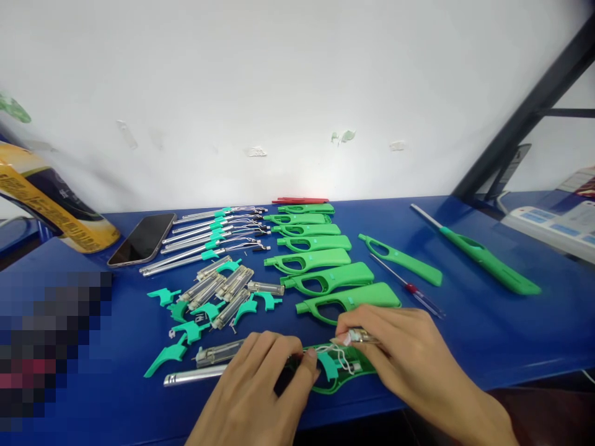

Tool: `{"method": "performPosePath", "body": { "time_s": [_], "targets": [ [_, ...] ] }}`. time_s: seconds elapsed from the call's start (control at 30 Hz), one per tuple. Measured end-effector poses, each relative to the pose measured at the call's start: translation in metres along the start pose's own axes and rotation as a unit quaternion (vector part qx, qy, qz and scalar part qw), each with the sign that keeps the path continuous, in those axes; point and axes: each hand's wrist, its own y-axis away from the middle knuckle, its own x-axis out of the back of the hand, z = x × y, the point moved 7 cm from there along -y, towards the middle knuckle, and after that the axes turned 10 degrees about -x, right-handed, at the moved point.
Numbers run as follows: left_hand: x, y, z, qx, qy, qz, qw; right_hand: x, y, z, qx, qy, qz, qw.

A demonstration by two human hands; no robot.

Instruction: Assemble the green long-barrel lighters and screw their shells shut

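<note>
An opened green lighter casing [332, 389] lies at the table's front edge, with a teal trigger [329, 367] and white wires inside. My left hand [263, 384] is closed over its nose end, fingers and thumb pressing together there; a silver metal tube [195, 375] sticks out to the left beneath it. Above the casing's right part, my right hand [409, 353] pinches a small clear fuel tank [365, 336], its nozzle end pointing left; the fingers hide the rest of it. Another clear fuel tank [218, 353] lies just beyond the left hand.
Several green casing halves [325, 279] form a column behind the hands. Left of them lie wired metal tubes [186, 261], loose tanks [232, 310] and teal triggers [167, 356]. A screwdriver [418, 294], an assembled lighter [488, 260], a phone [144, 238] and a yellow bottle [56, 198] stand around.
</note>
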Motion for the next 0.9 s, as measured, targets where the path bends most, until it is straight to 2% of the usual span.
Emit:
{"method": "performPosePath", "body": {
  "time_s": [0.27, 0.9],
  "targets": [
    [-0.0033, 0.0014, -0.0017, -0.001, 0.004, -0.007, 1.000, 0.0014, -0.0045, -0.0058, 0.005, 0.003, 0.047, 0.999],
    [-0.0002, -0.0005, 0.0021, -0.031, -0.034, 0.006, 0.999, -0.0012, -0.0092, -0.0072, -0.047, -0.002, 0.043, 0.998]
  ]
}}
